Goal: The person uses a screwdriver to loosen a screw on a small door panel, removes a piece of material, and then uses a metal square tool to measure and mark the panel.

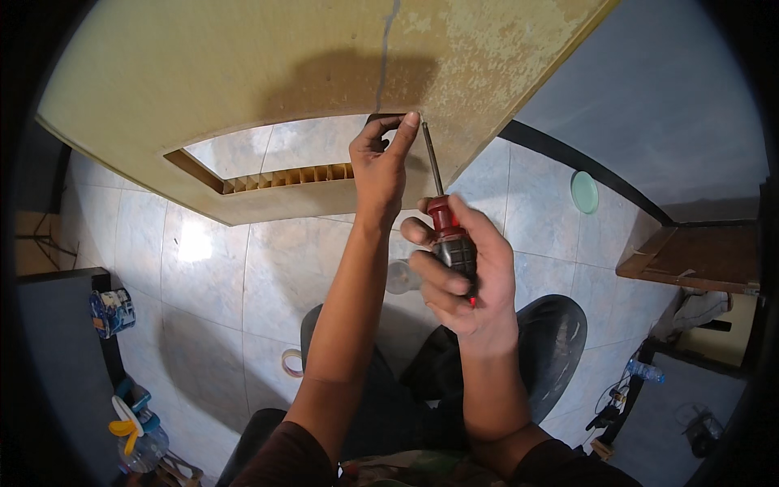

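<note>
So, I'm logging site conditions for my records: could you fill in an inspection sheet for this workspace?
Surface: pale tiled floor, partly in shadow.
Job's things: yellow panel with a long opening and patchy paint; red-and-black screwdriver, its tip near the opening's right end.
Clutter: tape roll left of the left forearm; blue tin at far left; round green lid or plate at right.
Left hand: thumb and finger at the opening's edge; anything pinched is too small to tell.
Right hand: wrapped around the screwdriver's handle.
Cables: thin dark cable at lower right, ends unclear.
Surroundings: grey wall; brown wooden board at right.
</note>
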The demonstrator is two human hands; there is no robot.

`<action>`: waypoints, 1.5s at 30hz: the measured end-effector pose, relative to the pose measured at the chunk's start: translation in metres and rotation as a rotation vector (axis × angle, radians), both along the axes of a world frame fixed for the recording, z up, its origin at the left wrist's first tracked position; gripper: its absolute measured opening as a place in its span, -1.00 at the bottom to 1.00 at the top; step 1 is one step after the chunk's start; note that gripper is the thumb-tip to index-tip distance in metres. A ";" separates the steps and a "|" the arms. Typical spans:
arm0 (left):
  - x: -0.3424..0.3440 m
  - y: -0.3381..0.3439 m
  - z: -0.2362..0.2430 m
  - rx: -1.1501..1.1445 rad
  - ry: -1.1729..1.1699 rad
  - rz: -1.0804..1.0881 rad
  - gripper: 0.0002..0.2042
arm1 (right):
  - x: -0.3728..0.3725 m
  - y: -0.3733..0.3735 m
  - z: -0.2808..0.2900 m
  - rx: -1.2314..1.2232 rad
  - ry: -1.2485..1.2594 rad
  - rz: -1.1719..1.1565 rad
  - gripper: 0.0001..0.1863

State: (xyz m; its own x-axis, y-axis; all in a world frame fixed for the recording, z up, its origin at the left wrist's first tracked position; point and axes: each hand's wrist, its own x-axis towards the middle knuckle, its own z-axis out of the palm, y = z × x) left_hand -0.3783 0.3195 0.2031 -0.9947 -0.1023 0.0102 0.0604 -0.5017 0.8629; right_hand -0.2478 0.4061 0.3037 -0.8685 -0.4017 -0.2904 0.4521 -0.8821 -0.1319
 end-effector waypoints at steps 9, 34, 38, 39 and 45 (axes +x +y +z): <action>-0.002 -0.001 -0.006 -0.021 0.012 -0.006 -0.76 | 0.006 -0.025 0.015 1.048 0.010 -0.202 -0.78; 0.000 0.001 0.000 0.066 -0.008 -0.014 -0.75 | 0.001 -0.034 0.008 1.346 0.081 -0.262 -0.63; 0.000 0.000 -0.003 0.023 0.001 -0.022 -0.71 | 0.002 -0.029 0.011 1.135 -0.009 -0.246 -0.60; -0.001 0.000 -0.004 0.024 0.000 -0.023 -0.71 | 0.002 -0.028 0.011 1.068 -0.035 -0.245 -0.59; -0.001 0.001 -0.001 0.038 -0.014 -0.003 -0.73 | 0.002 -0.023 0.006 0.818 -0.066 -0.235 -0.59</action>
State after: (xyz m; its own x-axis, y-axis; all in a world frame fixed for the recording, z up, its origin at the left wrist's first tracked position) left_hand -0.3791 0.3206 0.2025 -0.9950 -0.0994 -0.0073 0.0472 -0.5345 0.8439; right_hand -0.2455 0.3828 0.3093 -0.8741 0.1447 -0.4637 0.2987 -0.5927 -0.7480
